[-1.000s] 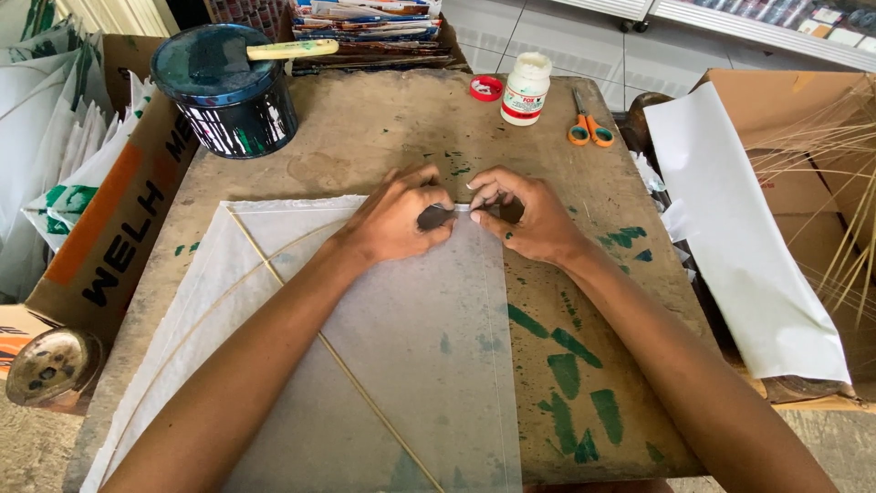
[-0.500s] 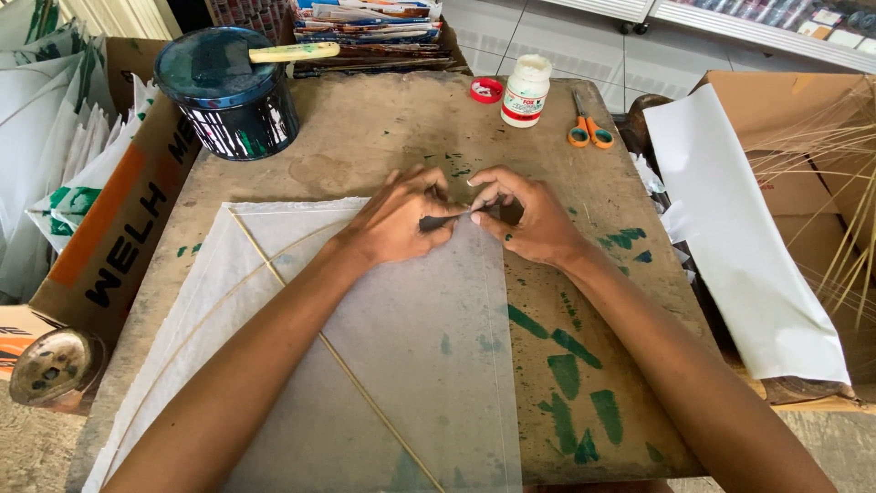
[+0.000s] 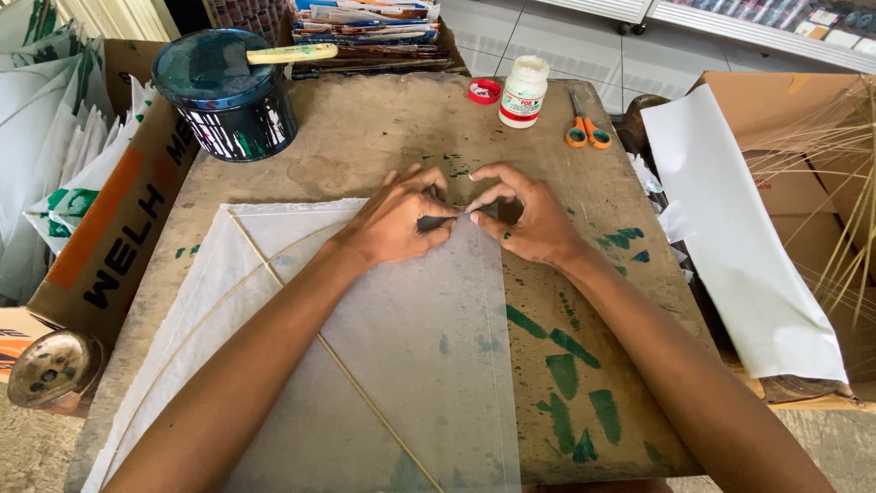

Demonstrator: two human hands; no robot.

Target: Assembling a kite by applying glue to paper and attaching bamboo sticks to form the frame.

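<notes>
Worn and stained with green paint marks, a wooden table [image 3: 383, 137] fills the view, with tiled floor seen beyond its far edge. A translucent white paper kite [image 3: 401, 338] is spread over the table's near half, its lower part cut off by the frame; a thin bamboo stick [image 3: 310, 319] crosses it diagonally and a second, bowed stick can be faintly made out through the paper. At the kite's top corner, the left hand [image 3: 392, 219] and the right hand [image 3: 534, 219] are brought close together, fingers curled, each pinching a small dark piece [image 3: 436, 222] at the paper's edge; what that piece is cannot be told, since it is mostly covered by the fingertips. Beyond the kite, towards the table's far left corner, a dark paint can [image 3: 224, 91] is placed, with a pale handle [image 3: 292, 53] laid across its top and the rest of that tool hidden. Towards the far right of the kite, a white glue bottle [image 3: 523, 91], its red cap [image 3: 484, 89] and orange-handled scissors [image 3: 587, 132] are seen. Left of the kite, a cardboard box [image 3: 119, 228] holding folded white and green paper is only partly in view. Right of the kite, a white sheet [image 3: 739, 237] is draped over another box, beside thin bamboo strips [image 3: 849, 183].
</notes>
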